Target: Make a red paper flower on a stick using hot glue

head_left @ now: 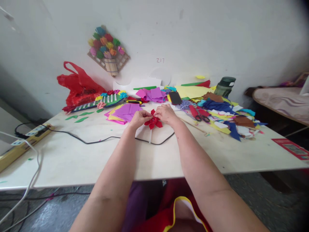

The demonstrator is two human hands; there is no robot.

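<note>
A red paper flower (154,123) with pointed petals is held over the white table (96,164), between my two hands. My left hand (141,118) pinches a petal on its left side. On the upper right side, my right hand (165,113) has its fingers closed on the flower. A pale strip (150,136) extends below the flower toward a black cable (108,138). Purple, yellow and pink sheets (125,112) lie just left of my left hand. The flower's centre is partly covered by my fingers.
Red-handled scissors (202,118), a thin stick (193,125) and heaped paper scraps (224,112) lie on the right. A phone (175,98) and a dark bottle (225,86) stand or lie farther back. Green leaf pieces (81,120) and a red bag (82,87) are at left.
</note>
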